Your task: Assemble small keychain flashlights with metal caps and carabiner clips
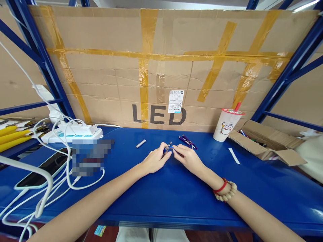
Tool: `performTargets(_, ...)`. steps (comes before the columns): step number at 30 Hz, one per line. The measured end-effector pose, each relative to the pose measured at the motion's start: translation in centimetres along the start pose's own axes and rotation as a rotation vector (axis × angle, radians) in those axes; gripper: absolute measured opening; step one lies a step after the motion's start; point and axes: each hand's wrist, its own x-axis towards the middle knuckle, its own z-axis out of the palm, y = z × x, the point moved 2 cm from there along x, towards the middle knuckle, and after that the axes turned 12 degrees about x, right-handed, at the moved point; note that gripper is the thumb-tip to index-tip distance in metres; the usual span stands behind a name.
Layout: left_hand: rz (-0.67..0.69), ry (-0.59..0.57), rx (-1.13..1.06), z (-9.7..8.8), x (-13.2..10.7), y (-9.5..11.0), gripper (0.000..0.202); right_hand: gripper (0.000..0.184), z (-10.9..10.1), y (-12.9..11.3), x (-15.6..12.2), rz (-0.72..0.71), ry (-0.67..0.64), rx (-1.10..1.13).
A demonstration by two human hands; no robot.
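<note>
Over the middle of the blue tabletop (161, 198), my left hand (155, 159) is closed in a pinch on a small blue-and-metal piece (166, 151). My right hand (188, 158) meets it from the right, fingertips pinched at a bright blue bit of the same piece; its exact kind is too small to tell. Just behind the fingertips lies a tiny shiny metal part (170, 143). Purple-handled pliers (188, 142) rest right behind my right hand. A short silver cylinder (140, 144) lies behind my left hand.
A paper cup (227, 125) with a red straw stands at the back right, beside an open cardboard box (264, 141) and a white strip (234, 156). At left are a power strip (73, 132), a phone (45, 169) and tangled white cables. A taped cardboard sheet (101, 87) closes the back.
</note>
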Motion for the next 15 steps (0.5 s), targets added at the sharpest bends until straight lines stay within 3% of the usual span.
performTargets(5,0.012,-0.006,0.028,-0.1,-0.1,0.3,0.023,0.031,-0.6,-0.1,0.0,0.056,0.182,0.08)
performTargets(8,0.077,-0.004,0.068,-0.1,-0.1,0.6,0.019,0.031,-0.3,-0.7,-0.2,0.033,0.178,0.107)
performTargets(15,0.057,-0.019,0.141,0.1,0.0,0.6,0.018,0.031,0.0,-1.3,-0.3,0.026,0.146,0.147)
